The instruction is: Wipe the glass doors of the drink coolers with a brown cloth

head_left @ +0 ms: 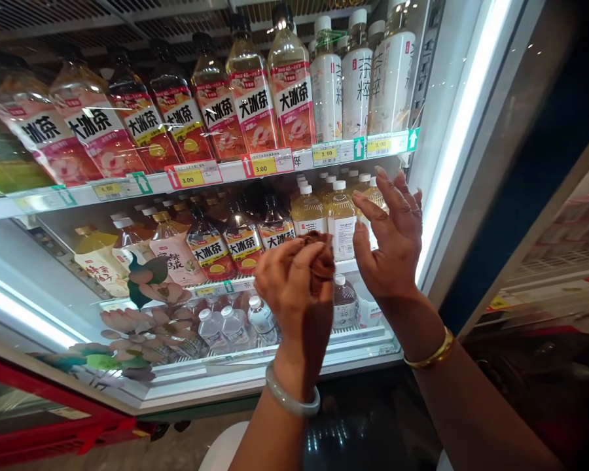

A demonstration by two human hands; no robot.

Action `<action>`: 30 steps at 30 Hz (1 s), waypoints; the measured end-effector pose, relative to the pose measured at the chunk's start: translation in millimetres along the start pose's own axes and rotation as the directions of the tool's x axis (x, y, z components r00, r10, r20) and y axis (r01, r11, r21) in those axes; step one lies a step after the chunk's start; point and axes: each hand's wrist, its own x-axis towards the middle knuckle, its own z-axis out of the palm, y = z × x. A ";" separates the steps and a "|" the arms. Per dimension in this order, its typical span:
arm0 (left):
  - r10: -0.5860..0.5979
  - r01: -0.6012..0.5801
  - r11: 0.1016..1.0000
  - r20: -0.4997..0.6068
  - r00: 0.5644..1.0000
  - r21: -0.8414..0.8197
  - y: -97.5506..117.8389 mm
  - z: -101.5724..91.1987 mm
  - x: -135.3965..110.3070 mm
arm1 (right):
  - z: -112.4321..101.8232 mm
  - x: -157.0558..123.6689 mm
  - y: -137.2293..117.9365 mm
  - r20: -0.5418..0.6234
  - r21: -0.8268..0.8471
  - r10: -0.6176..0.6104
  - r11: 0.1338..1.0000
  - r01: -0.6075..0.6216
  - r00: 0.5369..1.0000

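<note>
My left hand (292,288) is closed around a crumpled brown cloth (322,265), which sticks out above the fingers and thumb. A pale bangle circles that wrist. To its right, my right hand (392,232) is raised with fingers spread and holds nothing; a gold bracelet is on its wrist. Both hands are in front of the glass of a lit drinks fridge. Whether either hand touches the glass, I cannot tell. Behind them are clear bottles of pale tea with white caps (341,222), partly hidden by my right hand.
An upper shelf holds large iced tea bottles (252,104) and white-labelled bottles (358,85) above price tags (262,168). Smaller water bottles (235,327) stand at the bottom. A flower decal (147,307) covers the lower left glass. A bright light strip (466,131) runs up the right side.
</note>
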 end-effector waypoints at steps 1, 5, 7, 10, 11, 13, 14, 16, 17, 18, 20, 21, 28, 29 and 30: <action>0.013 -0.012 1.000 0.054 0.998 -0.014 4.4 2.8 -4.3 | 0.4 0.0 -0.8 -0.002 0.002 0.002 1.000 -0.002 1.000; 0.054 -0.048 0.997 0.109 0.993 -0.056 8.7 5.5 -7.1 | -0.5 0.9 -0.7 0.001 0.003 -0.005 1.000 0.005 1.000; 0.028 -0.027 0.998 0.020 0.999 -0.050 2.1 0.5 0.7 | -1.3 1.2 0.5 0.012 -0.004 -0.008 1.000 0.008 1.000; -0.057 0.057 0.998 -0.112 0.992 -0.010 -10.6 -9.4 14.8 | -0.9 0.8 1.9 0.014 -0.014 -0.007 1.000 0.008 1.000; -0.077 0.079 0.997 -0.138 0.987 0.004 -13.4 -11.6 17.9 | -0.4 0.5 2.0 0.004 -0.010 -0.009 1.000 0.009 1.000; -0.085 0.090 0.996 -0.150 0.985 0.025 -15.2 -12.8 19.6 | 1.0 0.0 1.5 -0.022 0.010 -0.017 1.000 0.017 1.000; -0.066 0.071 0.997 -0.131 0.989 0.030 -14.1 -11.6 18.0 | 1.7 0.0 0.8 -0.032 0.017 -0.019 1.000 0.020 0.999; -0.002 0.004 1.000 -0.059 0.998 0.030 -9.0 -6.9 10.9 | 2.9 0.6 -1.4 -0.044 0.015 -0.019 1.000 0.020 0.999; 0.027 -0.027 0.999 -0.020 0.999 0.027 -5.8 -4.1 6.2 | 3.4 1.3 -2.8 -0.048 0.006 -0.013 1.000 0.013 0.999; 0.052 -0.052 0.998 0.015 0.999 0.022 -2.6 -1.6 1.4 | 3.7 2.2 -4.2 -0.053 -0.001 -0.004 1.000 0.004 0.999; 0.070 -0.071 0.997 0.063 0.996 0.015 1.9 1.5 -5.7 | 4.3 4.4 -6.9 -0.074 -0.004 0.013 1.000 -0.013 0.997; 0.072 -0.073 0.997 0.081 0.994 0.009 2.8 1.8 -7.0 | 4.6 5.4 -7.9 -0.083 0.000 0.020 1.000 -0.020 0.996; 0.069 -0.067 0.997 -0.080 0.994 0.035 -5.9 -5.9 36.5 | 8.6 10.4 -11.3 -0.119 0.030 0.036 0.999 -0.032 0.992; 0.062 -0.057 0.997 -0.108 0.992 0.049 -5.9 -5.6 43.8 | 9.3 11.1 -11.9 -0.125 0.031 0.039 0.999 -0.036 0.991; 0.060 -0.052 0.997 -0.128 0.990 0.059 -5.1 -4.7 48.8 | 10.0 12.0 -12.6 -0.134 0.033 0.043 0.999 -0.039 0.990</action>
